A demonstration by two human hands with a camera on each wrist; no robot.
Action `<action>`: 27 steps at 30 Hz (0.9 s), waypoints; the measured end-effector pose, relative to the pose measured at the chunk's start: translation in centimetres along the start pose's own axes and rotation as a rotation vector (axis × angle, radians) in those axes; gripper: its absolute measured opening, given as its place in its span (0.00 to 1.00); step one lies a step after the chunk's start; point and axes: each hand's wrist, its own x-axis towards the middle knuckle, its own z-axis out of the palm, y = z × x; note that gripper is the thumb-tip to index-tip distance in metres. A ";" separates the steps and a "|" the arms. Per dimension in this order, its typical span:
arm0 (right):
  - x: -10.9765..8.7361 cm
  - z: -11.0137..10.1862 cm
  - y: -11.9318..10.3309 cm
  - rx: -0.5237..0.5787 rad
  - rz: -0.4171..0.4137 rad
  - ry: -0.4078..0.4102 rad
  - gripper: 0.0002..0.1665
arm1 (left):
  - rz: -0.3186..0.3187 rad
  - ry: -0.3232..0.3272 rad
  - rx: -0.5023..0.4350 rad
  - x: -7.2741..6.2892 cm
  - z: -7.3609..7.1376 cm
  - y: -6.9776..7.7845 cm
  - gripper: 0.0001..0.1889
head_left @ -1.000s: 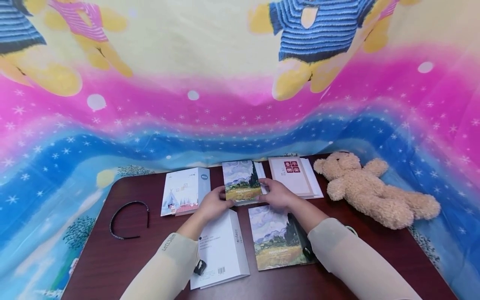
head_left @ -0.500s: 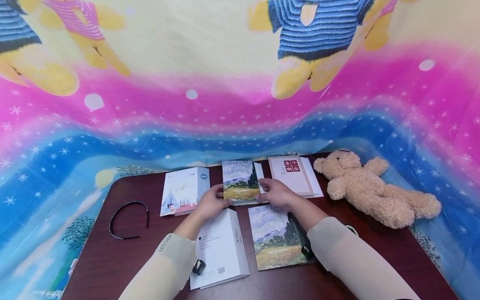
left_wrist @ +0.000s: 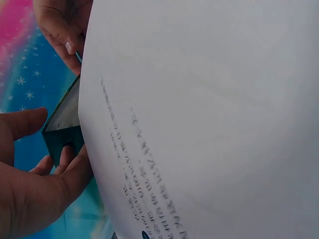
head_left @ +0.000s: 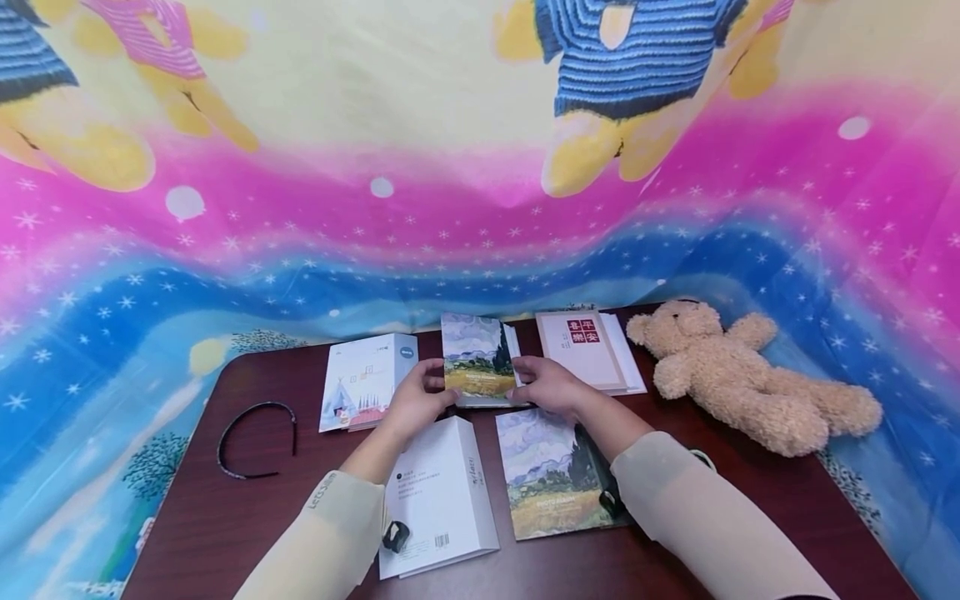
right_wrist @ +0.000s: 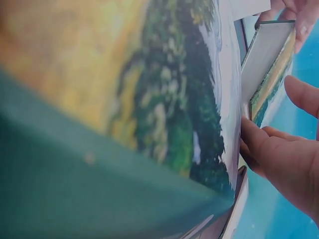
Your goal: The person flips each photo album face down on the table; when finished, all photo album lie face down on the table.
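Note:
At the far middle of the table, both hands hold the sides of a photo album (head_left: 476, 358) with a painted landscape cover. My left hand (head_left: 420, 396) is at its left edge, thumb by the near corner. In the left wrist view, fingers (left_wrist: 75, 164) touch the album's dark green spine (left_wrist: 62, 142), and the thumb stands just off it. My right hand (head_left: 551, 385) holds the page side; in the right wrist view its fingers (right_wrist: 254, 137) meet the album's edge, thumb raised. A white album (left_wrist: 199, 99) hides much of the left wrist view.
Nearer me lie a white-backed album (head_left: 438, 500) and a second landscape album (head_left: 551, 475). A tent-picture album (head_left: 360, 375) is at left, one with red squares (head_left: 570, 358) at right. A headband (head_left: 295, 433) lies far left, a teddy bear (head_left: 735, 375) far right.
The held photo album has shifted slightly left and away, its far edge now higher in view. My left hand has moved a little left with it; the right hand has barely moved.

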 end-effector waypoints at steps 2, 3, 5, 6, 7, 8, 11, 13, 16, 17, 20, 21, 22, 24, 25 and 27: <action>-0.1 0.2 -0.2 0.000 0.000 -0.003 0.46 | 0.000 0.007 -0.021 -0.1 0.0 0.1 0.34; -0.1 0.2 -0.3 -0.001 0.001 -0.004 0.46 | 0.001 0.009 -0.033 -0.2 -0.1 0.2 0.34; -0.1 0.4 -0.5 0.000 0.004 -0.008 0.46 | 0.008 0.019 -0.051 -0.3 -0.1 0.3 0.33; -0.1 0.5 -0.5 0.000 0.006 -0.010 0.46 | 0.011 0.025 -0.061 -0.4 -0.1 0.4 0.33; -0.1 0.7 -0.5 0.002 0.007 -0.011 0.46 | 0.013 0.032 -0.069 -0.4 -0.1 0.5 0.33; -0.1 0.8 -0.5 0.003 0.006 -0.011 0.46 | 0.015 0.038 -0.075 -0.5 -0.2 0.6 0.33; 0.1 1.2 -0.6 0.015 0.004 -0.017 0.46 | 0.021 0.047 -0.098 -0.9 -0.2 0.9 0.33; 0.1 1.4 -0.8 0.015 0.001 -0.020 0.46 | 0.023 0.052 -0.109 -1.2 -0.3 1.1 0.33; 0.2 1.7 -1.1 0.029 -0.001 -0.034 0.46 | 0.035 0.067 -0.141 -1.5 -0.3 1.3 0.33; 0.2 1.7 -1.2 0.025 -0.007 -0.039 0.46 | 0.040 0.076 -0.147 -1.5 -0.3 1.3 0.32; 0.4 2.1 -1.4 0.033 -0.018 -0.055 0.46 | 0.056 0.100 -0.172 -1.6 -0.4 1.4 0.31; 0.5 2.2 -1.4 0.037 -0.020 -0.059 0.45 | 0.062 0.105 -0.175 -1.7 -0.4 1.5 0.31; 0.6 2.3 -1.4 0.036 -0.025 -0.063 0.45 | 0.066 0.110 -0.174 -1.8 -0.4 1.6 0.31; 0.7 2.6 -1.5 0.051 -0.025 -0.063 0.45 | 0.072 0.115 -0.162 -1.9 -0.5 1.8 0.30; 0.8 2.7 -1.6 0.058 -0.021 -0.064 0.45 | 0.074 0.118 -0.154 -2.1 -0.6 2.0 0.30; 0.9 3.0 -1.7 0.071 -0.017 -0.067 0.46 | 0.077 0.121 -0.132 -2.3 -0.7 2.3 0.29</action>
